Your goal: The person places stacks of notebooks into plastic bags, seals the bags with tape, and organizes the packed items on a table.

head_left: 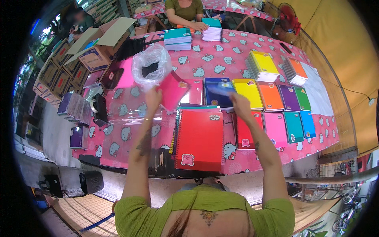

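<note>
My left hand [153, 97] is closed at the left edge of a tilted pink notebook [175, 93], below a clear plastic roll or bag bundle [152, 65]. My right hand [240, 102] is closed over the row of notebooks, at the corner of a motion-blurred blue, flat thing [221, 88] above a dark blue notebook [218, 102]; its kind is unclear. Nearest to me lies a stack of spiral notebooks with a red one [199, 138] on top. Yellow [248, 93], orange [270, 96], purple [289, 97] and green [302, 98] notebooks continue the row to the right.
A front row holds red [250, 132], pink [274, 128], teal [293, 126] and blue [308, 123] notebooks. Yellow-topped [263, 63] and orange-topped [297, 70] stacks stand behind. Across the table, a person [185, 15] touches a teal-topped stack [212, 29]. Cartons [96, 57] stand at left.
</note>
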Motion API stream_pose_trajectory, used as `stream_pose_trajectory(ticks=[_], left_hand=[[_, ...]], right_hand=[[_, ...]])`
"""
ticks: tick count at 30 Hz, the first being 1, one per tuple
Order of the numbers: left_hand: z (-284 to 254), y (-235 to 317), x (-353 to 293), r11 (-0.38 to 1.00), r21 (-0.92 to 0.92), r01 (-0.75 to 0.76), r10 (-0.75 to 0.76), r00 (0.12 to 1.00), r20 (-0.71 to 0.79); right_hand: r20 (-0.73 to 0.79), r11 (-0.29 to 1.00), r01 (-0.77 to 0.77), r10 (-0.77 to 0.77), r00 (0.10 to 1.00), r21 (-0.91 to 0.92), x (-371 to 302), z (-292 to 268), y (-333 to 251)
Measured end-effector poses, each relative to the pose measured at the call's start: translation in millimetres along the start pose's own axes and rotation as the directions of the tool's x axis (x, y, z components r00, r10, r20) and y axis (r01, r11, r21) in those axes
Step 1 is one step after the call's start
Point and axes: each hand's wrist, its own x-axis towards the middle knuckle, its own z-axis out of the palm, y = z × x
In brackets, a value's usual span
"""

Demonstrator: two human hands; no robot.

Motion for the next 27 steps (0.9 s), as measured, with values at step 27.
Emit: stream_pose_trajectory(ticks=[27], left_hand=[[102, 393, -9, 0.922, -0.106, -0.371, 0.373, 0.786, 0.493]], right_hand=[[-0.146, 0.730, -0.597, 0.586, 0.797, -0.332, -55, -96, 244]])
